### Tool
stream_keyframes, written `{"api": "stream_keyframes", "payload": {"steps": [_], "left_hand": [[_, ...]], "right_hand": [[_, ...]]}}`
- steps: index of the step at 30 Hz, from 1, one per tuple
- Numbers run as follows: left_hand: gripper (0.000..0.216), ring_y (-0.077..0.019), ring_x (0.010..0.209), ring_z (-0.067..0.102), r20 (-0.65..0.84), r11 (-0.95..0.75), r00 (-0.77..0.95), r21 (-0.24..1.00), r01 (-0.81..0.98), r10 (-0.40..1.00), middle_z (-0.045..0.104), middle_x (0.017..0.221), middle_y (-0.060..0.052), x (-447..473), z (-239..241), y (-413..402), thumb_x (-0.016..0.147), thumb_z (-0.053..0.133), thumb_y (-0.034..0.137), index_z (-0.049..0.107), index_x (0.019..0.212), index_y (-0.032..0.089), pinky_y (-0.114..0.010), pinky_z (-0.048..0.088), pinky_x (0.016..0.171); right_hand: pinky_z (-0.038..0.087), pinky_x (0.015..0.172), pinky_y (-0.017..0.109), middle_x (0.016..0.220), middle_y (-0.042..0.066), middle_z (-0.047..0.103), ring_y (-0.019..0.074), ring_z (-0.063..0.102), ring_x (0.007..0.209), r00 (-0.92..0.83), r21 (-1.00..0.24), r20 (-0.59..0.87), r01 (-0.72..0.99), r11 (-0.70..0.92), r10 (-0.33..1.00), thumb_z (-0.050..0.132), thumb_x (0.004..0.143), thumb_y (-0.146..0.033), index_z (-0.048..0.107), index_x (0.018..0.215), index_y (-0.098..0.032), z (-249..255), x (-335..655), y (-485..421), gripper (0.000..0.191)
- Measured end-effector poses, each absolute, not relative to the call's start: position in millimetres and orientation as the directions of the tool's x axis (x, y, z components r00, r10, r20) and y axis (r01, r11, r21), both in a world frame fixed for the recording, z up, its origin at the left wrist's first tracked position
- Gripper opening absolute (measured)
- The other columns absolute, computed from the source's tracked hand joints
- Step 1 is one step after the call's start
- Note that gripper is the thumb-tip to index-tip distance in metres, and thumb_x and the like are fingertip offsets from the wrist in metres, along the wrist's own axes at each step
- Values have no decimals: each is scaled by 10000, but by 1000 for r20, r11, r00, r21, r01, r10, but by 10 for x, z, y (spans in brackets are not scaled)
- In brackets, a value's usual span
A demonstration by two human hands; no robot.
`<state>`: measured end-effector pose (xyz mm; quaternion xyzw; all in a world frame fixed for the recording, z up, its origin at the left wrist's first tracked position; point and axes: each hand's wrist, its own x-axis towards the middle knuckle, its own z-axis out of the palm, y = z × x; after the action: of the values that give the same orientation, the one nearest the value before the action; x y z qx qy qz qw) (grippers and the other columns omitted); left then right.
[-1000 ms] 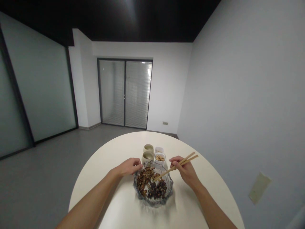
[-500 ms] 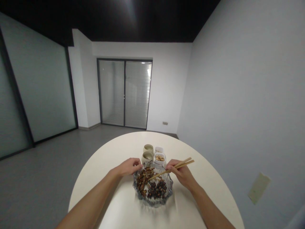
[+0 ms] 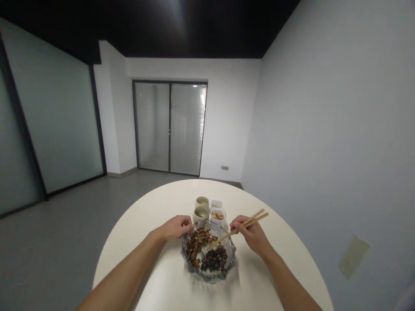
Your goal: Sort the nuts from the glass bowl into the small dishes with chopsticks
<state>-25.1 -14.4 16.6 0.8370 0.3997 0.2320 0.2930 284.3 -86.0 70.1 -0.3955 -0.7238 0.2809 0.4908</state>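
Note:
My left hand (image 3: 177, 227) sits curled at the far left rim of a cut-glass bowl (image 3: 207, 276), with nothing visible in its fingers. My right hand (image 3: 251, 233) holds a pair of wooden chopsticks (image 3: 227, 234), their tips reaching over the bowl. The bowl holds a heap of brown strips (image 3: 197, 244) and a mound of dark, roundish pieces (image 3: 213, 259). Just beyond it stand a beige cup (image 3: 201, 214) and a white square dish of nuts (image 3: 218, 217).
A second beige cup (image 3: 202, 202) and a small white dish (image 3: 216, 204) stand behind those, on a round white table (image 3: 162, 203). Past the table are a grey floor, a blinded glass door (image 3: 170, 127) and a frosted glass partition (image 3: 58, 108).
The chopsticks reached further left over the bowl half a second ago and have since drawn back right with my right hand. My left hand has stayed at the rim.

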Motion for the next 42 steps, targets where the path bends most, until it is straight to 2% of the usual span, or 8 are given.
{"api": "stream_keyframes", "payload": {"steps": [4, 8, 11, 20, 29, 42], "left_hand": [[433, -141, 630, 527, 155, -509, 575, 678, 530, 804, 589, 710, -6, -245, 171, -143, 906, 447, 542, 604, 820, 148, -231, 391, 579], [434, -144, 643, 529, 152, -506, 568, 673, 540, 809, 595, 708, -7, -237, 180, -140, 899, 456, 546, 611, 822, 148, -233, 392, 592], [428, -148, 647, 534, 156, -511, 574, 674, 533, 804, 601, 704, -9, -237, 175, -134, 898, 460, 537, 619, 820, 147, -240, 394, 605], [423, -144, 630, 523, 141, -496, 561, 671, 551, 815, 597, 693, -2, -247, 177, -152, 886, 474, 548, 608, 808, 154, -233, 392, 588], [419, -151, 656, 535, 143, -504, 566, 663, 554, 812, 603, 717, -10, -230, 197, -153, 891, 461, 535, 617, 820, 153, -237, 404, 611], [430, -152, 648, 538, 156, -510, 566, 664, 547, 809, 604, 698, -5, -240, 197, -155, 899, 464, 546, 620, 823, 153, -241, 400, 612]], "right_hand": [[475, 603, 276, 657, 44, 673, 174, 601, 631, -225, -826, 440, 279, 490, 869, 685, 814, -469, 714, 714, -169, 722, 2850, -878, 318], [401, 520, 247, 598, 22, 647, 148, 552, 565, -266, -854, 349, 304, 422, 899, 802, 715, -421, 689, 665, -159, 700, 2924, -875, 289], [363, 493, 238, 563, 15, 632, 135, 529, 535, -275, -857, 325, 320, 405, 905, 815, 709, -423, 657, 619, -154, 681, 2973, -856, 324], [439, 554, 261, 610, 45, 673, 167, 606, 591, -242, -854, 376, 283, 436, 895, 746, 773, -501, 646, 664, -161, 671, 3050, -806, 370], [421, 543, 254, 617, 20, 653, 150, 578, 584, -271, -886, 372, 182, 427, 888, 816, 711, -449, 634, 669, -166, 645, 2996, -812, 340], [494, 544, 263, 659, 38, 690, 160, 622, 597, -237, -889, 362, 203, 411, 901, 815, 714, -441, 749, 842, -163, 633, 3003, -811, 313]]}}
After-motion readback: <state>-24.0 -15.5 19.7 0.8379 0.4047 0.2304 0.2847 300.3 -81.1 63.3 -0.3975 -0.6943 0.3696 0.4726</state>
